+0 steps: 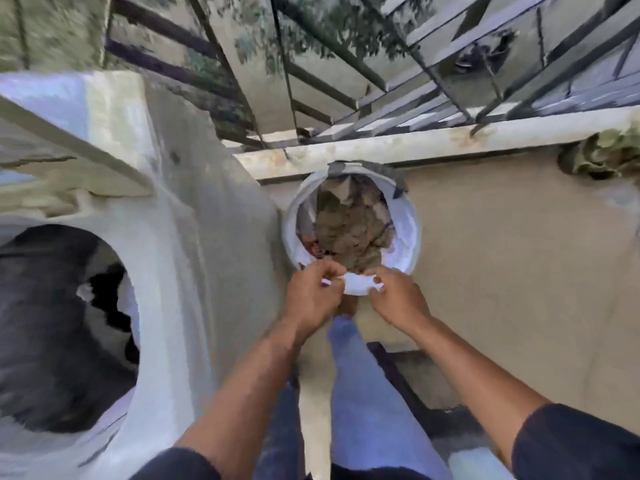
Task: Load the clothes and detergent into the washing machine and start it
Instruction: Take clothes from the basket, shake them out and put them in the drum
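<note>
Left grip: the left hand (313, 292) has its fingers curled tight round the near rim of the white laundry bucket (412, 233), pinching a fold of white cloth (358, 284) that hangs over that rim.
Right grip: the right hand (398, 299) is closed on the same white cloth from the other side, thumb and fingers pinching its edge; the two hands sit close together with the cloth stretched between them.
Clothes relative to the grips: the heap of clothes (349, 230) lies inside the bucket, just beyond both hands and lower than the rim they hold; neither hand touches the heap itself.
Look of the clothes: a crumpled, mostly drab brown-green bundle fills the middle; a bit of red and dark fabric shows at its near-left edge, and white cloth lines the right inner wall. A dark grey piece (377, 171) drapes over the far rim.
Bucket place: it stands on the floor (502, 271) against a low parapet wall (450, 140), just to the right of the washing machine (180, 237).
Washing machine: white top-loader, lid (69, 133) raised, round drum opening (59, 323) dark, with dark and white fabric inside it.
Writing: none can be read; the view is blurred.
Surroundings: a dark metal railing (346, 64) rises above the parapet.
</note>
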`<state>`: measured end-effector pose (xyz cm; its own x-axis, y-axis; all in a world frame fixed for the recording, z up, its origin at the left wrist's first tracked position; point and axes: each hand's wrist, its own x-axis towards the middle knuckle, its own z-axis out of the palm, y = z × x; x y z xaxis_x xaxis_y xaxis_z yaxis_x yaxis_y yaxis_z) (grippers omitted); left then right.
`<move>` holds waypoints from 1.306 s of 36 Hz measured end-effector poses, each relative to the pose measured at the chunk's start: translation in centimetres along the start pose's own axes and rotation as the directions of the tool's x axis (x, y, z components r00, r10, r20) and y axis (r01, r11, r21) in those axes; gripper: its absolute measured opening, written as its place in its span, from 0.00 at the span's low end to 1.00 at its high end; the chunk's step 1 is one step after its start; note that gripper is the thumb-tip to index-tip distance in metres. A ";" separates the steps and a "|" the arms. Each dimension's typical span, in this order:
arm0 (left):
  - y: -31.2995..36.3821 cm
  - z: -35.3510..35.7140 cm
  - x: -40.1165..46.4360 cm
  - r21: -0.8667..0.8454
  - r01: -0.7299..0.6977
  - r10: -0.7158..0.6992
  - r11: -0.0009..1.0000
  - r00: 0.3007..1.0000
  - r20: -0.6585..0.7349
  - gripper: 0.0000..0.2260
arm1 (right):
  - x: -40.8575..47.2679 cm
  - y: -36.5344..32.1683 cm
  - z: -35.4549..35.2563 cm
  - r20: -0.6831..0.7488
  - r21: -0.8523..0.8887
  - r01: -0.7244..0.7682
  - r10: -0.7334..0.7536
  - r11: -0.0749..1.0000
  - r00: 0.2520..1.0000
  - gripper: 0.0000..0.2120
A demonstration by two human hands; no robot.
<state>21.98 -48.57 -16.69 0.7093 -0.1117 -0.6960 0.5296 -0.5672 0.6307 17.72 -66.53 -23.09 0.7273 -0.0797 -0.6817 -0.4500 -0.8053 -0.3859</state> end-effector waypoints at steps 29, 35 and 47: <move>-8.6 7.2 12.8 -0.065 0.307 -0.311 0.949 0.949 -0.056 0.16 | 25.1 7.2 7.0 -0.008 -0.195 -0.013 0.012 0.981 1.000 0.15; -5.4 5.9 9.6 -0.089 0.249 -0.257 0.964 0.962 -0.096 0.18 | 17.9 3.7 1.8 -0.131 0.076 0.055 -0.045 0.996 0.990 0.10; 3.3 -0.8 0.3 -0.063 -0.114 0.112 0.992 0.993 -0.040 0.48 | -0.7 -4.1 -12.8 -0.252 0.490 0.357 -0.263 0.796 0.931 0.14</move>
<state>24.31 -49.78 -14.52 0.7818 -0.1418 -0.6072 0.4736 -0.4984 0.7262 25.72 -70.68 -13.02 0.9261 -0.0107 -0.3772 -0.3525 -0.3815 -0.8545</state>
